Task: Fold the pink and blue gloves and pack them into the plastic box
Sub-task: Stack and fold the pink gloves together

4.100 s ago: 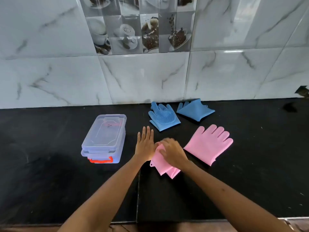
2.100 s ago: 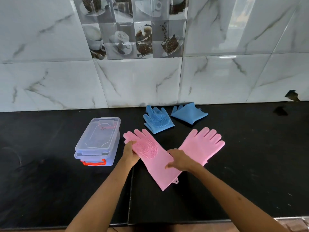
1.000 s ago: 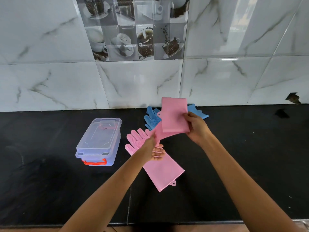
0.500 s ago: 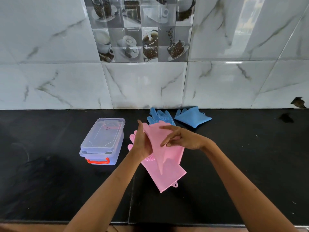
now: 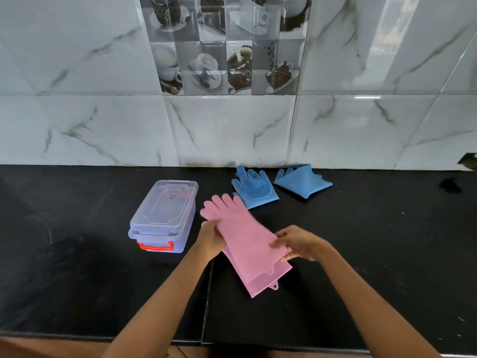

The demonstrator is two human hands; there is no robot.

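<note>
Two pink gloves lie stacked flat on the black counter, the upper pink glove (image 5: 242, 231) over the lower pink glove (image 5: 260, 282), fingers pointing to the far left. My left hand (image 5: 210, 241) holds the upper glove's left edge near the palm. My right hand (image 5: 296, 244) grips its cuff on the right. Two blue gloves lie folded by the wall: one blue glove (image 5: 254, 188) with bristles up, the other blue glove (image 5: 303, 183) folded into a triangle. The clear plastic box (image 5: 165, 215) with a red handle stands shut to the left.
A marble-tiled wall (image 5: 232, 130) closes off the back of the counter. The counter's front edge (image 5: 232, 343) runs just below my forearms. A small dark object (image 5: 450, 184) lies at the far right.
The second pink glove, held up in the air before, now lies spread flat on top of the first one. Both hands came down with it.
</note>
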